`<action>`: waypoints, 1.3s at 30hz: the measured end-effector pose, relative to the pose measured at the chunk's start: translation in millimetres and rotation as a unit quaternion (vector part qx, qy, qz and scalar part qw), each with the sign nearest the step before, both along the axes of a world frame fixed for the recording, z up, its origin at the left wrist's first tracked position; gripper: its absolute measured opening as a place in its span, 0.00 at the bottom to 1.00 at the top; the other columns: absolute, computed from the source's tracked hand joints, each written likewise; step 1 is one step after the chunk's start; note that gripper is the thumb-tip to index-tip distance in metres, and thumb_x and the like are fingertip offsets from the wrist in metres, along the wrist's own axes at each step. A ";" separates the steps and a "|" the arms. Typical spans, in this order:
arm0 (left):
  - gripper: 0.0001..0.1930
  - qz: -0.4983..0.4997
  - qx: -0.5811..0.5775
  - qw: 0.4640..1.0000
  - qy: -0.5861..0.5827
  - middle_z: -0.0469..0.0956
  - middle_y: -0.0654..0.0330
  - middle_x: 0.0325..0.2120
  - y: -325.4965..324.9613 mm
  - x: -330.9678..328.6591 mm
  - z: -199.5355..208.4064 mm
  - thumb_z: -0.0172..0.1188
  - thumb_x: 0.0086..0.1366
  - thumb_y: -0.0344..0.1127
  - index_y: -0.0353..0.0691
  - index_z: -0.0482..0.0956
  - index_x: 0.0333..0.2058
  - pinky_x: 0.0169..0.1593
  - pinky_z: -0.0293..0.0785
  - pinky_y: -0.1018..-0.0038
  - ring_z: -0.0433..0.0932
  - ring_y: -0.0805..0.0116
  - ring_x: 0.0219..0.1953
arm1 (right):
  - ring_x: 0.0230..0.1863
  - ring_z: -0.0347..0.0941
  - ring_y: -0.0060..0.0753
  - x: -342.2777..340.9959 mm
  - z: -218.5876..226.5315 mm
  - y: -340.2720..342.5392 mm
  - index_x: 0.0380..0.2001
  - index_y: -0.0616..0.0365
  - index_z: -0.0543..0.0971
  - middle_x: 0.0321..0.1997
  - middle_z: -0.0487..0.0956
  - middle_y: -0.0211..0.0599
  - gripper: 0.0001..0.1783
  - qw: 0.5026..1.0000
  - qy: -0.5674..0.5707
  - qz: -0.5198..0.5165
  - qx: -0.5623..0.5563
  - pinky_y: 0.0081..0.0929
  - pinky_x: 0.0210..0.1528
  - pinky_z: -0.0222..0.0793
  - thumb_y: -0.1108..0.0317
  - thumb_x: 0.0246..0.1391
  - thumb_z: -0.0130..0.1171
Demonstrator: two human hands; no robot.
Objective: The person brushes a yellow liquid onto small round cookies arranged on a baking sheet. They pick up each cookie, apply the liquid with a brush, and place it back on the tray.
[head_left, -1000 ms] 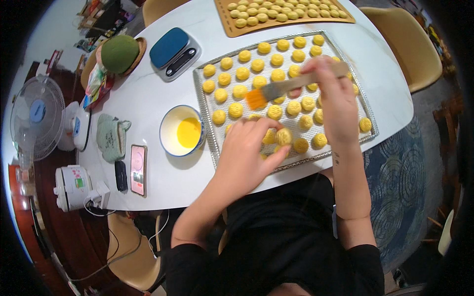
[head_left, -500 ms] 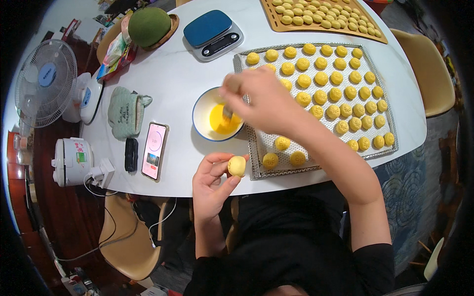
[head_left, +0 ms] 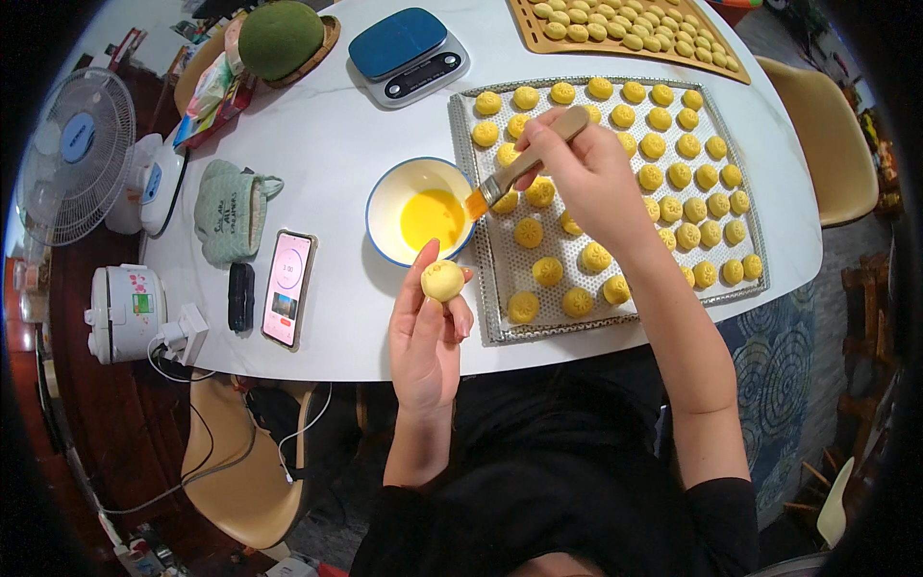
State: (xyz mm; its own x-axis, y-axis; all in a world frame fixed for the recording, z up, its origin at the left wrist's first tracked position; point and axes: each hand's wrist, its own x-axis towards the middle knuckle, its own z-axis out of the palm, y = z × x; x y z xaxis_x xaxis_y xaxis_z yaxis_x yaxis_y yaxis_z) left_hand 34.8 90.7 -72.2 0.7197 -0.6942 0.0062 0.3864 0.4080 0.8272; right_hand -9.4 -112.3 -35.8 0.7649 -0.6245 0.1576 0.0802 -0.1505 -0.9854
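My left hand [head_left: 426, 338] holds one round, pale yellow pastry [head_left: 442, 280] with a stamped top between its fingers, just in front of the bowl. A pastry brush [head_left: 529, 159] with a wooden handle is gripped in my right hand [head_left: 588, 168]. Its wet, orange-tinged bristles are at the right rim of the white, blue-edged bowl [head_left: 385, 207]. Yellow liquid, like beaten egg, lies in the bottom of that bowl. Beneath my right hand and forearm spreads a perforated metal tray [head_left: 500, 325] with rows of stamped yellow pastries [head_left: 577, 302]; some are hidden by the arm.
Behind the metal tray lies a tan tray [head_left: 540, 40] of smaller dough pieces. A kitchen scale [head_left: 404, 56] stands behind the bowl. To the left are a phone [head_left: 288, 288], a black case [head_left: 241, 297], a green pouch [head_left: 231, 213], a white cooker [head_left: 130, 313] and a fan [head_left: 77, 154].
My right hand has lifted the brush out of the bowl and moved right, to the rim. My left hand has raised the pastry toward the bowl and turned it. The view has shifted slightly.
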 end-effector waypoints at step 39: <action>0.19 -0.098 0.145 0.982 -0.064 0.73 0.63 0.34 -57.0 -22.1 39.5 0.58 0.55 0.21 0.30 0.72 0.47 0.28 0.60 0.91 0.64 0.87 0.24 | 0.27 0.72 0.25 -96.8 21.2 -34.3 0.28 0.64 0.72 0.27 0.72 0.35 0.15 0.971 -0.221 0.074 -0.045 0.21 0.28 0.70 0.64 0.60 0.43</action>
State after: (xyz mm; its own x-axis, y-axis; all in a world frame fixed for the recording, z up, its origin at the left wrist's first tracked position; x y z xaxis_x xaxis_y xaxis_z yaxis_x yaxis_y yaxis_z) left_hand 12.7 33.7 -32.7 0.5781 -0.8054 -0.1308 0.3185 0.0752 0.9449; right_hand -106.2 -146.6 -14.6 0.6901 -0.4817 0.5401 0.5195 -0.1899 -0.8331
